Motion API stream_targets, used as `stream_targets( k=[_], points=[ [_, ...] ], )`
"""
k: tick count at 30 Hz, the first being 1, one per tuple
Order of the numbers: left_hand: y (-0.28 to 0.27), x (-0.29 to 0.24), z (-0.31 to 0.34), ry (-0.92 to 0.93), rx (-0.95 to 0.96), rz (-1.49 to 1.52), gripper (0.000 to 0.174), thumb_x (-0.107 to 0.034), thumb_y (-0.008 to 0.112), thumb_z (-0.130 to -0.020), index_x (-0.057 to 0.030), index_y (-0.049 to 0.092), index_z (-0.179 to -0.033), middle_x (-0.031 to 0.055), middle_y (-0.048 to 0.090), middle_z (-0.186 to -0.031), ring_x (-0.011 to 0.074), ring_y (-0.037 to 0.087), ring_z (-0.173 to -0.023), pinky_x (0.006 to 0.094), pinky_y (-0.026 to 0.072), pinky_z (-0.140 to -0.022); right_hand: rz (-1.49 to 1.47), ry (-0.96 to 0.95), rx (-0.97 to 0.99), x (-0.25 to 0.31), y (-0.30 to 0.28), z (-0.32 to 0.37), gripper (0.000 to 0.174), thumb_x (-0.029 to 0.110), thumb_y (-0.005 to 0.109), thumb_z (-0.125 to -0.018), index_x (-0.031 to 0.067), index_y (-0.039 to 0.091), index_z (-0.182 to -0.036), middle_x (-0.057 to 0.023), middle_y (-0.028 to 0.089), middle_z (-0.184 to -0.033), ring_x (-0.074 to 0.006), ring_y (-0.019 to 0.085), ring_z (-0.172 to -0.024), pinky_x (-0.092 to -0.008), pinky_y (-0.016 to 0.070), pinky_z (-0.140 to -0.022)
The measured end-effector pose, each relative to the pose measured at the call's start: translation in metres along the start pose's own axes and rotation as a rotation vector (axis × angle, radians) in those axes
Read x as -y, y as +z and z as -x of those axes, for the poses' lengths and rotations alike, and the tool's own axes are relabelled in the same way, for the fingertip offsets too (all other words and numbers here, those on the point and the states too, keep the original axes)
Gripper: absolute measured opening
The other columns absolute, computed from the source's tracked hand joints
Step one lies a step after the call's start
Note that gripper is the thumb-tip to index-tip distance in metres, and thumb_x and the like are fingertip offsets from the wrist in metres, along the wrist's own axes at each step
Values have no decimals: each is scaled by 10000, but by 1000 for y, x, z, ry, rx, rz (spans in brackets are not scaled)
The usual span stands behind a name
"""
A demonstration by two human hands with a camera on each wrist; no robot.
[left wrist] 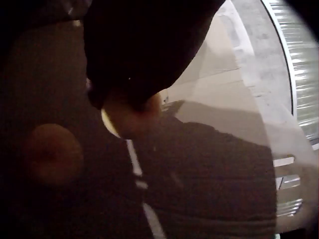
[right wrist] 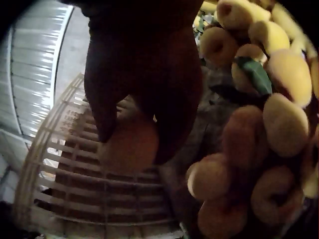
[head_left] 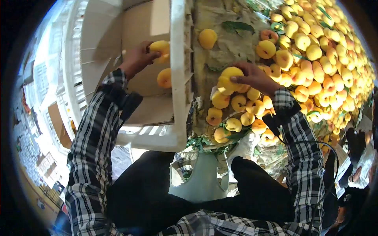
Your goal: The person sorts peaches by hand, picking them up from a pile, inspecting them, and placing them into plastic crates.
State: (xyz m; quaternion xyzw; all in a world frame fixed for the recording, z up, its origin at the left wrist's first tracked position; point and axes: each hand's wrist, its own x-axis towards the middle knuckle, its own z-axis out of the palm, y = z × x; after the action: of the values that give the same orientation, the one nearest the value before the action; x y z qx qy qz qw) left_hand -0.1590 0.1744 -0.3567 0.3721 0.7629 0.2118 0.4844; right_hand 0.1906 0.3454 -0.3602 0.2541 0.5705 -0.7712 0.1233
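In the head view my left hand holds a yellow peach over the inside of a white plastic crate lined with cardboard. A second peach lies in the crate, just below that one in the view. The left wrist view shows the held peach under dark fingers, with the other peach off to the left. My right hand grips another peach between thumb and fingers, above a small cluster of peaches. In the right wrist view that held peach overlaps the crate's slatted side.
A large heap of peaches spreads across the right, with green leaves among them. One lone peach lies on the cloth beside the crate's wall. A pale green plastic stool is between the knees. A black cable loops beside the right sleeve.
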Motion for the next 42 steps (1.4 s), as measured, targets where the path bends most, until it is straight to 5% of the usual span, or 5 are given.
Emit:
stream_targets(
  k=[13,16,19,33,42],
  points=[
    [-44,-34,6,263,-218,547,499,-292,440,-970,21,372,-1352,177,534,-1267,260,550,-1128,325,485,-892,98,-335,-443,130,40,40,488,354,591,-902,-1,523,-1230,-74,612,-1088,-114,574,-996,-250,462,-846],
    [-65,-102,63,267,68,992,593,-416,325,-992,50,331,-1360,209,468,-1322,306,493,-1198,391,456,-976,67,-590,322,182,47,36,720,498,535,-897,-35,362,-1349,-218,550,-1210,-267,568,-1090,-372,467,-948],
    [-46,-133,110,197,330,1272,695,-531,336,-952,-10,278,-1407,256,373,-1388,398,415,-1260,483,473,-945,677,-1291,-327,174,50,4,449,344,588,-898,-17,541,-1161,-143,617,-1013,-196,607,-875,-323,491,-762],
    [-17,24,30,-391,35,81,563,-384,647,-861,-69,482,-1297,78,585,-1077,132,579,-868,235,484,-754,1123,-99,-273,-50,44,-14,537,240,664,-787,77,491,-1269,-181,554,-1154,-346,592,-939,-435,490,-802],
    [31,-170,97,527,-332,413,587,-348,687,-833,-56,451,-1283,109,558,-1172,232,557,-1085,346,462,-938,-357,-351,-500,48,15,15,426,262,581,-921,24,498,-1264,-104,630,-1065,-176,609,-993,-322,515,-815]
  ],
)
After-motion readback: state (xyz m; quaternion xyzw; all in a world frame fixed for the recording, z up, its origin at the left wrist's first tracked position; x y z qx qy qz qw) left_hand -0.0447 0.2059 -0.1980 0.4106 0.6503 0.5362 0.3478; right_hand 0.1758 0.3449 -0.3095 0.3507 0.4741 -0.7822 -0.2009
